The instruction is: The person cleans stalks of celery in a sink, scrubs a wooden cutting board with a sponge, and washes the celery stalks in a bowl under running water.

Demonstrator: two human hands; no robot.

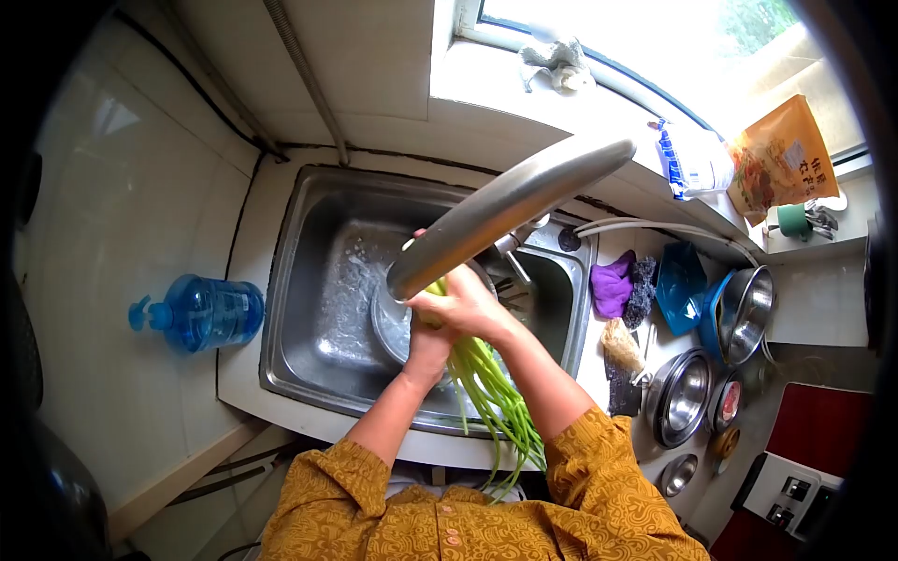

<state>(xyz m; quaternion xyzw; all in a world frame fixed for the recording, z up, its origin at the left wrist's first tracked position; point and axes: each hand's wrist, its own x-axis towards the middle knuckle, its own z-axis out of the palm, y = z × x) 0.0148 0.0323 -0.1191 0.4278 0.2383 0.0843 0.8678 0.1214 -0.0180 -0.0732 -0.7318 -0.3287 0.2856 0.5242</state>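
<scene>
My left hand (433,346) and my right hand (470,305) are together under the tap, both closed around a bunch of long green-stemmed vegetables (488,379). Its thin bright-green stems hang down toward me, over the front edge of the sink. The exact kind of vegetable cannot be told. Part of my fingers and the upper end of the bunch are hidden behind the thick steel tap (514,213). Beneath my hands, a round metal basin (385,327) stands in the steel sink (323,243). Wet, foamy-looking patches show on the sink's bottom.
A blue soap pump bottle (210,313) is left of the sink. On the right counter are a purple cloth (614,280), a blue basin (681,288) and several metal bowls (687,397). An orange food packet (784,161) stands on the windowsill. A smaller sink bowl (552,304) adjoins the main one.
</scene>
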